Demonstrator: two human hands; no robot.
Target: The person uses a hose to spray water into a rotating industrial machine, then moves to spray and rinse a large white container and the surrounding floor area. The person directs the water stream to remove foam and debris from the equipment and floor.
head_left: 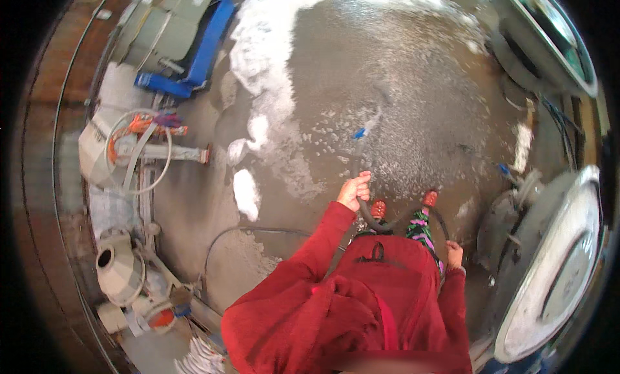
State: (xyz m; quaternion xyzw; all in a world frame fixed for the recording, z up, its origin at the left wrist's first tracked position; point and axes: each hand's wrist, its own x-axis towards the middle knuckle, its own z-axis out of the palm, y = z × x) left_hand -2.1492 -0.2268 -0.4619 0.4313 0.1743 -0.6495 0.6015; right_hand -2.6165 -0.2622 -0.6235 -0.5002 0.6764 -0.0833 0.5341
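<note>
My left hand (354, 191) is stretched out ahead, fingers wrapped round a dark hose (372, 223). Beyond that hand the hose runs to a blue nozzle (359, 134), and water appears to spray from it onto the floor. From the left hand the hose sags in a loop in front of my legs, then rises to the right. There my right hand (454, 254) is closed on it, low at my side. White foam (263, 64) lies in a thick band on the wet floor (387, 70), ahead and to the left.
Large grey round-rimmed machines (549, 271) stand close on my right. To the left are a grey machine on a blue frame (210, 45), a stand with a pale hose loop (169, 154) and a drum-shaped unit (119, 267). More hose (258, 229) crosses the floor at left.
</note>
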